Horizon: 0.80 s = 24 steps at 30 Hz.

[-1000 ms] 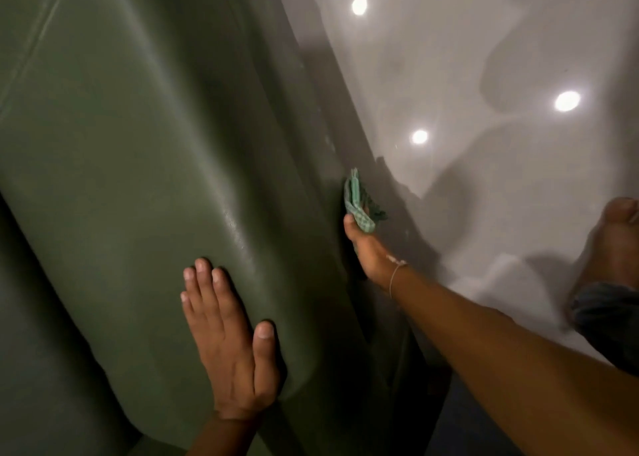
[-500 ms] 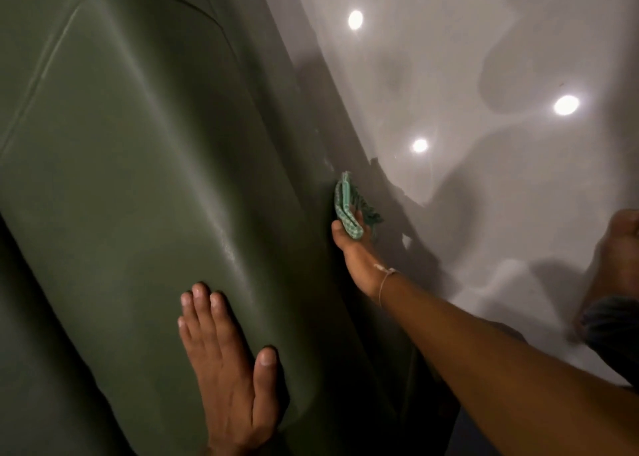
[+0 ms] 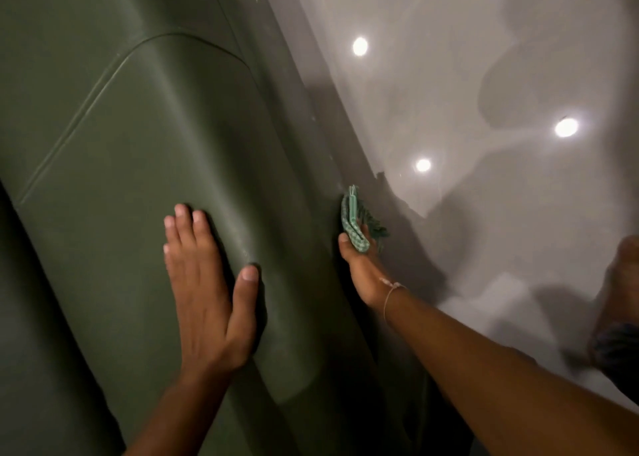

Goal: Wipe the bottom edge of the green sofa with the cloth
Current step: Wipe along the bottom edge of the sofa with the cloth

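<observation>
Hands are working the green sofa [image 3: 145, 165]: left hand [image 3: 207, 296] lying flat, open and empty; right hand [image 3: 359, 265] is pinching a soft, light, probably folded cloth [image 3: 352, 224] against its lower edge.

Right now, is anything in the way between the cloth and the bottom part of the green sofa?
Nothing visible is. The right hand holds the cloth right at the green sofa low edge near the floor. The left hand rests flat higher up, apart.

Both forearms are bare, no sleeves reaching the wrists. A thin pale string bracelet [image 3: 390, 291] circles the right wrist, knotted on top. At the far right, a dark trouser cuff [image 3: 613, 350].
</observation>
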Tool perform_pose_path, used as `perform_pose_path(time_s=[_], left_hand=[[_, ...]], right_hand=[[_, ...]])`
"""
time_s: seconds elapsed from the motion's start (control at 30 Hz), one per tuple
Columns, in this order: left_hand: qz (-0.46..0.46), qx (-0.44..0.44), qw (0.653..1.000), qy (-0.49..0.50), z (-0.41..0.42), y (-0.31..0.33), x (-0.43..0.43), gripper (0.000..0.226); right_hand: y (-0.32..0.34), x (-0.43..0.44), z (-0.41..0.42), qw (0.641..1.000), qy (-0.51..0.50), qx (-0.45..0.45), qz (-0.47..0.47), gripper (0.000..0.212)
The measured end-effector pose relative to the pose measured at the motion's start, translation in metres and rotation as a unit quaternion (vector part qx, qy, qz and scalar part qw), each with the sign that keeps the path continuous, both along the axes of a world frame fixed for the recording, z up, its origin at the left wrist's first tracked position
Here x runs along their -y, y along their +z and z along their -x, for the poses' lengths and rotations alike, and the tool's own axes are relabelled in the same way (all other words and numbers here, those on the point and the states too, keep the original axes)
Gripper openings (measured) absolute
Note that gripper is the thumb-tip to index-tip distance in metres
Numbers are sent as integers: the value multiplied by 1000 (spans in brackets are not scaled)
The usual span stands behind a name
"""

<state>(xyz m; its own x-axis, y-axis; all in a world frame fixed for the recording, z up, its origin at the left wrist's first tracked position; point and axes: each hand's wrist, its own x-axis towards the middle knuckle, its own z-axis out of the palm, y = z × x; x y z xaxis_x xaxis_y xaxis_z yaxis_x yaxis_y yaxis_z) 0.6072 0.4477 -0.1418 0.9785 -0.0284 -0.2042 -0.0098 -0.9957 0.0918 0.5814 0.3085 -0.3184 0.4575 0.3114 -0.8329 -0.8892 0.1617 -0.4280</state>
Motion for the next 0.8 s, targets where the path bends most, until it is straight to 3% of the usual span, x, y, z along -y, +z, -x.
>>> perform_pose_path(time_s=[0.13, 0.27, 0.43, 0.53, 0.6, 0.7, 0.8], left_hand=[[2, 16, 1000, 16, -51, -2, -6, 74], [5, 33, 999, 24, -93, -5, -13, 73], [10, 63, 997, 41, -121, -10, -15, 74], [8, 81, 996, 38, -119, -12, -13, 74], [6, 88, 995, 34, -118, -13, -13, 74], [-2, 98, 995, 28, -119, -15, -14, 74], [-4, 98, 995, 21, -119, -17, -16, 74]], right_hand=[[11, -8, -1, 1000, -2, -22, 20, 105], [10, -12, -34, 998, -2, 59, 14, 92], [-14, -10, -41, 1000, -15, 13, 24, 77], [-10, -9, -30, 999, 0, -36, 25, 91], [0, -9, -27, 1000, -16, -22, 11, 99], [13, -14, -44, 999, -23, 35, 8, 95], [3, -15, -69, 999, -29, 21, -12, 91]])
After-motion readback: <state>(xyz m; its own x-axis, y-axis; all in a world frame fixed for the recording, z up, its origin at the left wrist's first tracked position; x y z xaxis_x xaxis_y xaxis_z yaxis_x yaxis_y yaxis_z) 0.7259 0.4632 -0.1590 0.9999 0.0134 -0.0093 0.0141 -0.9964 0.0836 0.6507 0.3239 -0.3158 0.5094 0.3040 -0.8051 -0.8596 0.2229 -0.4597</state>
